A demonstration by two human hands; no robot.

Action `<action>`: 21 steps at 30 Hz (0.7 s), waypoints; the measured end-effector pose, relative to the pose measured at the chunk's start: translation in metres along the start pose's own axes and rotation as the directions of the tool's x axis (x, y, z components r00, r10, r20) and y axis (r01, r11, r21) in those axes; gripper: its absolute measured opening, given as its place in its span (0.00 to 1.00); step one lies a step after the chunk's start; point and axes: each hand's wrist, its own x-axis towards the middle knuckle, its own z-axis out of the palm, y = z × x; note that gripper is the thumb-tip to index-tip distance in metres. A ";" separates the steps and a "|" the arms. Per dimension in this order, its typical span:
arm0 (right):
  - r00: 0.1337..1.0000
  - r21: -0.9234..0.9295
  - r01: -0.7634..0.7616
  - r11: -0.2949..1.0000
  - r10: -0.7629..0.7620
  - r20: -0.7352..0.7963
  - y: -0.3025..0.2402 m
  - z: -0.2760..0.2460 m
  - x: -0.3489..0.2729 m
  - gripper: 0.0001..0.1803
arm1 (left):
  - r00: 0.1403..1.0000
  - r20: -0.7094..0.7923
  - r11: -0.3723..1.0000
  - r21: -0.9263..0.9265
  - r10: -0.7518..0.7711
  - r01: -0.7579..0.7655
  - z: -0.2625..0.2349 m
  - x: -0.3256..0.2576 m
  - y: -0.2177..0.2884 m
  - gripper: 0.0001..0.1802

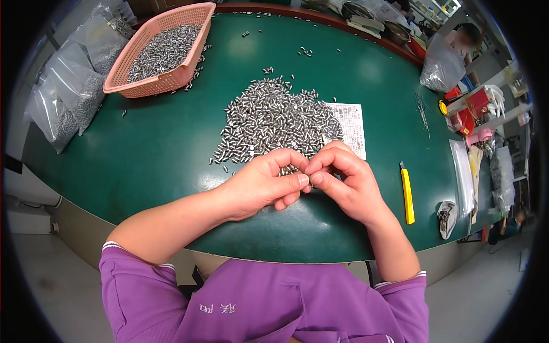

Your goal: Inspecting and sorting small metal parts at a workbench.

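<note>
My left hand (260,182) and my right hand (353,186) meet above the near edge of a large pile of small silver metal pins (274,117). Both are closed, thumbs and forefingers pinched tip to tip. Whatever lies between the fingertips is too small and too covered to make out. Some pins show through the gap between the hands, lying on the green table (160,143). A printed paper sheet (353,128) lies partly under the pile's right side. To the right of my right hand rests a yellow utility knife (407,194).
A pink plastic basket (143,87) full of similar pins stands at the far left, beside clear bags of metal parts (80,91). On the right are thin wire-like pieces (423,114), a small white holder with dark bits (447,220) and another filled bag (443,66). Another person (466,43) is behind.
</note>
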 end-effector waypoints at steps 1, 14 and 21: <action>1.000 -0.025 -0.010 1.000 0.009 -0.027 -0.001 -0.001 0.000 0.04 | 1.000 0.000 1.000 0.000 0.000 0.000 0.000 0.000 0.000 0.10; 0.999 -0.646 -0.019 0.763 -0.009 -0.039 0.010 -0.014 -0.002 0.06 | 0.999 0.002 0.992 -0.117 -0.037 0.037 0.002 0.001 0.002 0.08; 0.997 -0.612 0.013 0.791 -0.053 -0.047 0.005 -0.012 0.000 0.07 | 1.000 0.014 0.992 -0.122 -0.025 0.026 -0.001 0.001 0.001 0.08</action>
